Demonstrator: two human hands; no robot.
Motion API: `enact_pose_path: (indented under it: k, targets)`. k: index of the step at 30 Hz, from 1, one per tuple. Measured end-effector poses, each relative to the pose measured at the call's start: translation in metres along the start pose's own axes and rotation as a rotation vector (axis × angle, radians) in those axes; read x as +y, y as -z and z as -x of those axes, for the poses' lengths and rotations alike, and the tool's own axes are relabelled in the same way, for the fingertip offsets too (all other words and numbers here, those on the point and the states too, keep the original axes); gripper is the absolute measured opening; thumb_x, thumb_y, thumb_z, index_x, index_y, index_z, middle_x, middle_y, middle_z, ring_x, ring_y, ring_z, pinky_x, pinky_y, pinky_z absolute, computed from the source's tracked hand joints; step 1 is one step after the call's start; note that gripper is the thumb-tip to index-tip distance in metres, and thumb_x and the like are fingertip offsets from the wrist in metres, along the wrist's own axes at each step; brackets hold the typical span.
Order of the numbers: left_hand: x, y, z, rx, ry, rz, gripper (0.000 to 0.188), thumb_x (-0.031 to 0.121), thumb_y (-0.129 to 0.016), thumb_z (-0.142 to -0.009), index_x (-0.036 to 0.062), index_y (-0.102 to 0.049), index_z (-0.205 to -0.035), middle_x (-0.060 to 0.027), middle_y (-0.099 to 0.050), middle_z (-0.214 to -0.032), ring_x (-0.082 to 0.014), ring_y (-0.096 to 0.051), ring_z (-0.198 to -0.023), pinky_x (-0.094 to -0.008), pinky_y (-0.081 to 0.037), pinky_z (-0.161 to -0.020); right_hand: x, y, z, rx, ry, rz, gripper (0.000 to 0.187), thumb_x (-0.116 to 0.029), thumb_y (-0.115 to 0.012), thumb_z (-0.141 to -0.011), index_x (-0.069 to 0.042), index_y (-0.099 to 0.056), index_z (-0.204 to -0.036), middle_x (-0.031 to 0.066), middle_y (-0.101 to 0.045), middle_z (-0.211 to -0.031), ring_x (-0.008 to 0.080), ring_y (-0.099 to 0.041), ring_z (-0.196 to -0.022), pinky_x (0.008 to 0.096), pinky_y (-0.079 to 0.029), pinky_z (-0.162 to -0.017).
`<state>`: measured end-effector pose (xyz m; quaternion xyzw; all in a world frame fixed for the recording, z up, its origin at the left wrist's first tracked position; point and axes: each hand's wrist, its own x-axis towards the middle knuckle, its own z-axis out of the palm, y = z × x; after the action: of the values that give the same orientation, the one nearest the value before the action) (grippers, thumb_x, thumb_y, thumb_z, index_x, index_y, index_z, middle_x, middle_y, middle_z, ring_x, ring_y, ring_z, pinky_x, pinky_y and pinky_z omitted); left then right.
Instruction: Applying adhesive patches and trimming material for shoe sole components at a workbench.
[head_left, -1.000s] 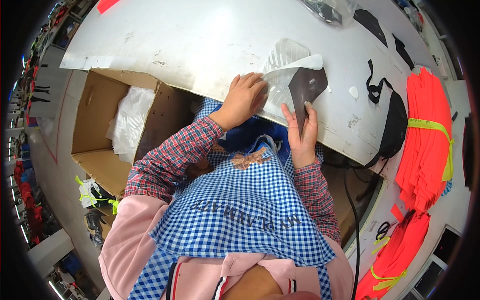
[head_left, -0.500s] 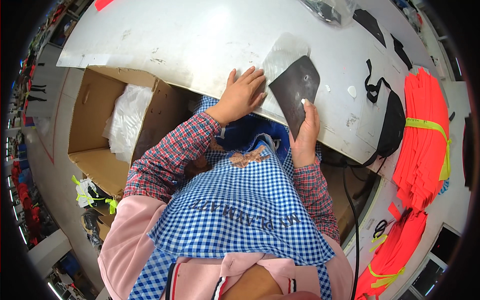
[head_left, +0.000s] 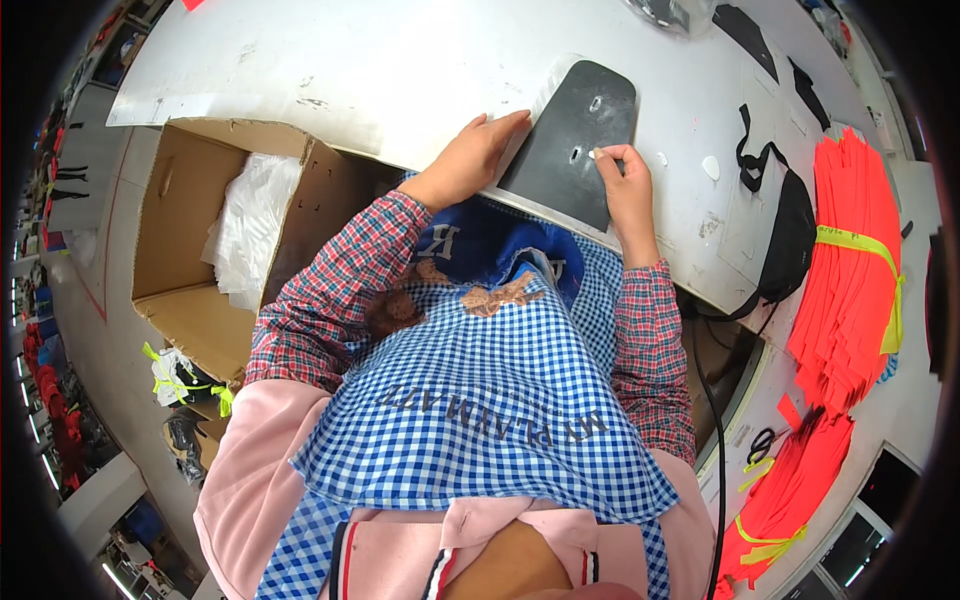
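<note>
A dark grey tapered panel (head_left: 585, 120) with two small slots lies flat on the white table, on top of a clear plastic piece (head_left: 549, 82) that shows along its upper left edge. My left hand (head_left: 468, 160) rests at the panel's left edge with fingers stretched out, holding nothing. Over the panel's right side, my right hand (head_left: 628, 182) pinches a small white piece (head_left: 593, 154), perhaps chalk, with its tip close to the lower slot.
An open cardboard box (head_left: 170, 225) with clear plastic sheets (head_left: 255, 225) stands left of me. On the table's right are a white chip (head_left: 710, 167), a black pouch with straps (head_left: 787, 240) and tied orange fabric bundles (head_left: 850, 270). Black scissors (head_left: 763, 445) lie lower right.
The panel, tilted in my right hand before, now lies flat on the clear piece. My right hand has let go of its edge and moved up over it, pinching the white piece.
</note>
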<state>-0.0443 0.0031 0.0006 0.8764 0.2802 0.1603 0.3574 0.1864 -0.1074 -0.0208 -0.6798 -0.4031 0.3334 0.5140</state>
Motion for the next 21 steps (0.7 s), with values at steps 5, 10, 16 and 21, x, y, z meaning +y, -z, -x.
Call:
enact_pose_path:
  k: [5, 10, 16, 21]
  targets:
    - [0.004, 0.004, -0.001, 0.046, 0.059, 0.257, 0.047, 0.01, -0.056, -0.097, 0.0008, -0.047, -0.142, -0.018, -0.057, -0.139, -0.0318, -0.045, -0.137, -0.0343, -0.041, -0.109, -0.001, -0.004, -0.003, 0.052, 0.018, 0.12, 0.021, -0.022, -0.067, -0.093, -0.001, -0.065, -0.096, 0.0036, -0.065, -0.083, 0.0099, -0.056, -0.076, 0.0267, -0.046, -0.07]
    - [0.01, -0.013, 0.013, 0.086, -0.204, -0.205, 0.059, 0.038, -0.064, -0.095, 0.0016, -0.051, -0.14, -0.0195, -0.045, -0.149, -0.038, -0.036, -0.143, -0.0446, -0.034, -0.116, -0.006, -0.008, -0.002, 0.087, 0.036, 0.215, 0.024, -0.026, -0.067, -0.092, -0.003, -0.066, -0.096, 0.0077, -0.067, -0.079, 0.0137, -0.058, -0.069, 0.031, -0.047, -0.066]
    - [0.006, -0.028, 0.029, 0.083, -0.229, -0.434, 0.065, 0.044, -0.065, -0.091, 0.0106, -0.05, -0.145, -0.0139, -0.038, -0.156, -0.0363, -0.029, -0.147, -0.0485, -0.029, -0.118, -0.013, -0.009, 0.0, 0.098, 0.016, 0.324, 0.024, -0.027, -0.067, -0.091, -0.004, -0.067, -0.097, 0.0104, -0.068, -0.079, 0.0174, -0.06, -0.067, 0.0334, -0.048, -0.066]
    - [0.004, -0.032, 0.029, 0.102, -0.219, -0.373, 0.062, 0.039, -0.067, -0.091, 0.0114, -0.051, -0.144, -0.0135, -0.038, -0.156, -0.0357, -0.032, -0.145, -0.0478, -0.03, -0.118, -0.011, -0.011, 0.0, 0.178, 0.121, 0.33, 0.023, -0.027, -0.068, -0.091, -0.004, -0.067, -0.096, 0.0112, -0.069, -0.081, 0.0178, -0.061, -0.072, 0.0341, -0.05, -0.069]
